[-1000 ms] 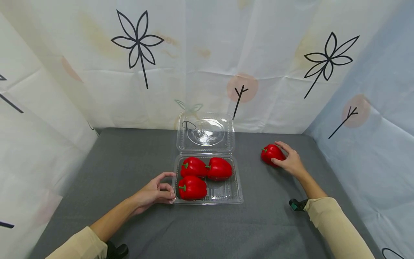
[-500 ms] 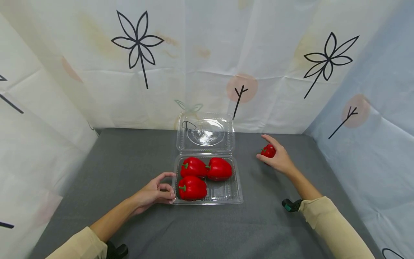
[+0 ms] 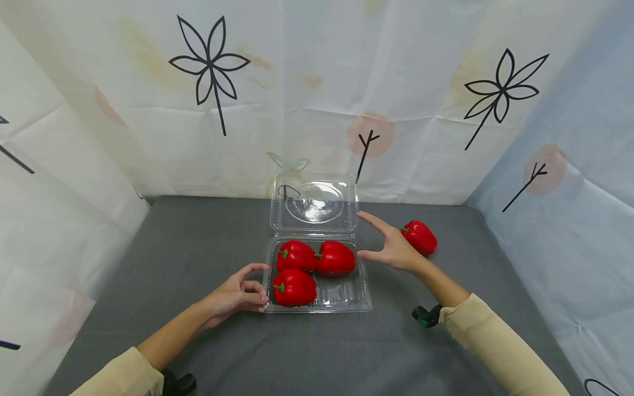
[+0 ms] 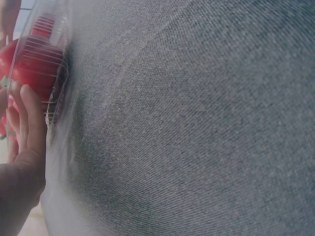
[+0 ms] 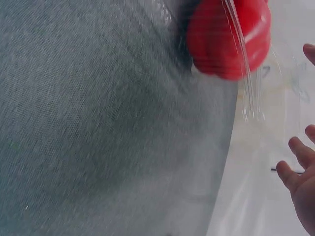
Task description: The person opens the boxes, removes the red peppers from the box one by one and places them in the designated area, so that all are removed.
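A clear plastic clamshell container (image 3: pixel 345 297) sits with its lid (image 3: pixel 314 223) raised at the back. Three red bell peppers lie in its base: a back-left pepper (image 3: pixel 296 256), a back-right pepper (image 3: pixel 335 258) and a front-left pepper (image 3: pixel 295 287). My left hand (image 3: pixel 235 294) holds the container's left rim with bent fingers. In the left wrist view, its fingers (image 4: pixel 34 118) lie at the rim. My right hand (image 3: pixel 396 247) reaches over the container's right side, fingers and thumb spread, holding nothing. Behind it another red bell pepper (image 3: pixel 420 237) lies on the cloth, partly covered by the hand.
Grey cloth (image 3: pixel 208 236) covers the table. A patterned white curtain (image 3: pixel 317 99) stands close behind the lid, with more cloth hanging at both sides.
My right hand has moved left from around the loose pepper to the container's right edge, leaving that pepper where it was. The left hand has stayed at the rim.
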`<action>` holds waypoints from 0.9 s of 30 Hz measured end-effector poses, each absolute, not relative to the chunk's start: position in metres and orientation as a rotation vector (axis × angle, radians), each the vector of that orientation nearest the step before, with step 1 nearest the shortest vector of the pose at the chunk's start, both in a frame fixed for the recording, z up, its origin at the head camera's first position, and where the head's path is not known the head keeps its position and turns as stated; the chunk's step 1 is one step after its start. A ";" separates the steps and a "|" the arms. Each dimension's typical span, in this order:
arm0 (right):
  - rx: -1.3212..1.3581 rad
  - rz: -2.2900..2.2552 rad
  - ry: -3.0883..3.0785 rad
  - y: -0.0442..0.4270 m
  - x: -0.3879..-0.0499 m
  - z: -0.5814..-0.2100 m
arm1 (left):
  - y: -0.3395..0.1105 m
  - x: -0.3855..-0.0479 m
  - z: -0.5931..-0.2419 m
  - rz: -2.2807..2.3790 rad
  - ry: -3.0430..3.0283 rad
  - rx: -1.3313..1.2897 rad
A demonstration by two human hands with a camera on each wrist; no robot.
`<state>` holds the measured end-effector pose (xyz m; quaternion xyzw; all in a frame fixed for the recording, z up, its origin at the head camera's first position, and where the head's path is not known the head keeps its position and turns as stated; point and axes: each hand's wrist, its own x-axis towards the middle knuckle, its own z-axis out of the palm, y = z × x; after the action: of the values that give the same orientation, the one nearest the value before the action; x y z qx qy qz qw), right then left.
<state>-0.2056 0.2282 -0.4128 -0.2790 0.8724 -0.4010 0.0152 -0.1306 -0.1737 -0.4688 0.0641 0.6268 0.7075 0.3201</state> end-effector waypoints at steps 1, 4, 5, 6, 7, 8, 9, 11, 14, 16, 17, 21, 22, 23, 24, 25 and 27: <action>-0.873 -1.235 2.701 0.225 -0.206 -0.413 | -0.174 -0.130 -0.469 1.861 1.646 0.168; -0.902 -1.212 2.661 0.216 -0.206 -0.414 | -0.174 -0.130 -0.469 1.862 1.646 0.171; -0.906 -1.202 2.650 0.213 -0.206 -0.415 | -0.174 -0.130 -0.469 1.862 1.646 0.172; -0.910 -1.190 2.641 0.211 -0.206 -0.416 | -0.174 -0.130 -0.469 1.861 1.647 0.173; -0.911 -1.179 2.631 0.208 -0.206 -0.416 | -0.174 -0.130 -0.469 1.861 1.649 0.175; -0.916 -1.168 2.622 0.206 -0.205 -0.416 | -0.174 -0.130 -0.469 1.860 1.650 0.176; -0.929 -1.158 2.613 0.204 -0.205 -0.417 | -0.174 -0.130 -0.469 1.860 1.650 0.177; -0.942 -1.140 2.590 0.201 -0.203 -0.418 | -0.174 -0.130 -0.469 1.860 1.650 0.177; -0.969 -1.128 2.563 0.196 -0.202 -0.419 | -0.174 -0.131 -0.469 1.861 1.650 0.172; -0.974 -1.126 2.545 0.194 -0.202 -0.421 | -0.174 -0.131 -0.469 1.861 1.651 0.169; -0.977 -1.128 2.538 0.192 -0.202 -0.421 | -0.174 -0.131 -0.469 1.861 1.651 0.168; -0.981 -1.137 2.505 0.188 -0.202 -0.424 | -0.173 -0.131 -0.469 1.861 1.648 0.167; -0.982 -1.142 2.496 0.187 -0.203 -0.424 | -0.173 -0.131 -0.469 1.861 1.648 0.168; -0.983 -1.145 2.490 0.186 -0.203 -0.425 | -0.173 -0.131 -0.469 1.861 1.648 0.169; -0.982 -1.143 2.486 0.186 -0.203 -0.426 | -0.174 -0.130 -0.469 1.861 1.648 0.170; -0.983 -1.144 2.482 0.185 -0.202 -0.426 | -0.174 -0.130 -0.469 1.860 1.649 0.172; -1.000 -1.145 2.479 0.184 -0.202 -0.427 | -0.174 -0.130 -0.469 1.860 1.650 0.174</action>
<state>-0.2021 0.1838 -0.4272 -0.3414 0.8467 -0.3911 0.1163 -0.1302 -0.1736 -0.4687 0.0662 0.6274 0.7072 0.3191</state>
